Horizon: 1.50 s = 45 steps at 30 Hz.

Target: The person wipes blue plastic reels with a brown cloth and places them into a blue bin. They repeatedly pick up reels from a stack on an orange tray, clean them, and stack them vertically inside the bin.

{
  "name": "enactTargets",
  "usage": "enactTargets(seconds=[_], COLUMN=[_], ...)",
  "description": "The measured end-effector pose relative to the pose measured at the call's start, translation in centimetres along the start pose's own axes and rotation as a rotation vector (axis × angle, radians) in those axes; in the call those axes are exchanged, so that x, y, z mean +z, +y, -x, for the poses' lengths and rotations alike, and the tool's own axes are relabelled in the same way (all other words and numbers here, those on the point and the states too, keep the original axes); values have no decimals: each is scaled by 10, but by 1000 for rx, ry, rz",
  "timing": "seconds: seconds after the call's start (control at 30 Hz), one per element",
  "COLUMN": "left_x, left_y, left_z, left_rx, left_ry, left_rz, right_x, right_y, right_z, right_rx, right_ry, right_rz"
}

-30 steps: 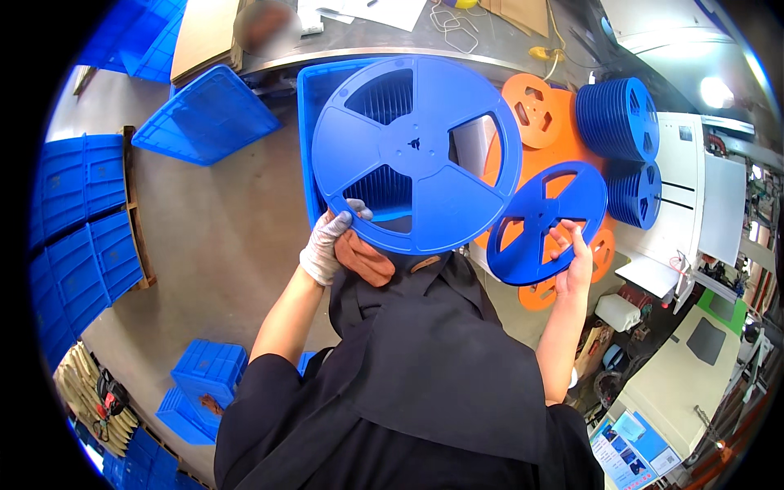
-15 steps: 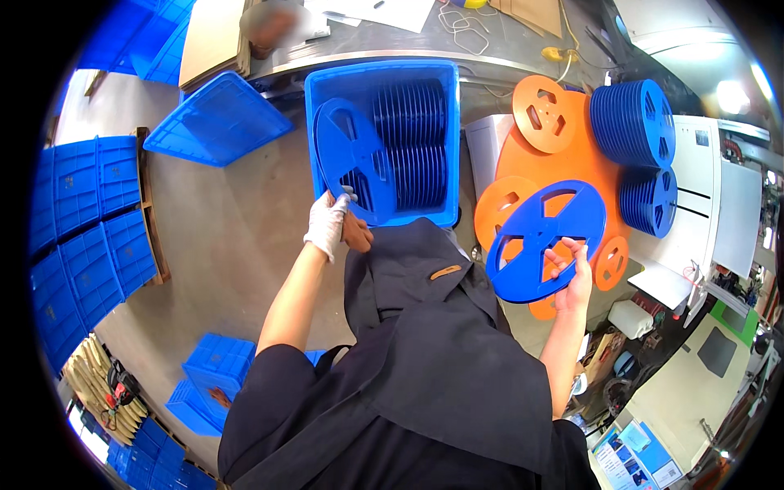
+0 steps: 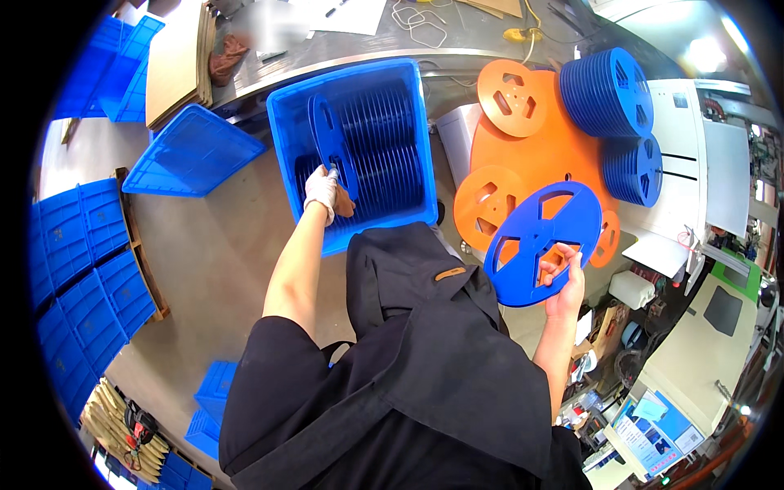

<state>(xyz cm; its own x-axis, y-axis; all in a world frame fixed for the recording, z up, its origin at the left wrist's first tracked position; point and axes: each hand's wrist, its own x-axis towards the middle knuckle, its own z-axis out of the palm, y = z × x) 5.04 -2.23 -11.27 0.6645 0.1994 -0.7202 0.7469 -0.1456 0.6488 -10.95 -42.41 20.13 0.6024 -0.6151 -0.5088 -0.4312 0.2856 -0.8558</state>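
My left hand point(image 3: 323, 196), in a white glove with brown finger parts, grips the near edge of a blue reel point(image 3: 328, 135) with cutouts. That reel stands steeply inside a blue plastic bin point(image 3: 347, 70), left of tightly packed rows of blue reels point(image 3: 384, 167). At the right, my bare right hand point(image 3: 565, 284) holds a second blue reel point(image 3: 536, 234) by its rim, fingers curled through a cutout. This reel is tilted and in front of an orange round plate point(image 3: 563, 155).
Orange discs point(image 3: 514, 98) are mounted at the orange plate. Beyond it are two stacks of blue reels point(image 3: 606, 91). A metal table point(image 3: 327, 53) runs along the back. A blue lid point(image 3: 194, 151) leans left of the bin; stacked blue crates point(image 3: 90, 237) stand farther left.
My left hand has moved farther into the bin, and its reel has turned from broadside to nearly upright beside the packed ones. My right hand's reel has barely moved. The view has shifted slightly.
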Motion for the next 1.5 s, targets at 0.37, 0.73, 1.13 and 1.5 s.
enactTargets(seconds=[0.37, 0.73, 1.13, 1.5], left_x=[-30, -9, -34, -73], left_y=[27, 159, 32, 75], left_z=[40, 239, 159, 242], left_rx=[57, 1089, 1025, 1259], left_ry=[-199, 84, 86, -95], left_rz=[851, -78, -276, -958], right_x=[-5, 80, 101, 118], right_y=[-2, 24, 21, -20], right_z=[8, 35, 59, 33], right_rx=[-166, 223, 298, 358], right_ry=[-400, -919, -917, -793], right_rz=[-545, -832, -642, -706])
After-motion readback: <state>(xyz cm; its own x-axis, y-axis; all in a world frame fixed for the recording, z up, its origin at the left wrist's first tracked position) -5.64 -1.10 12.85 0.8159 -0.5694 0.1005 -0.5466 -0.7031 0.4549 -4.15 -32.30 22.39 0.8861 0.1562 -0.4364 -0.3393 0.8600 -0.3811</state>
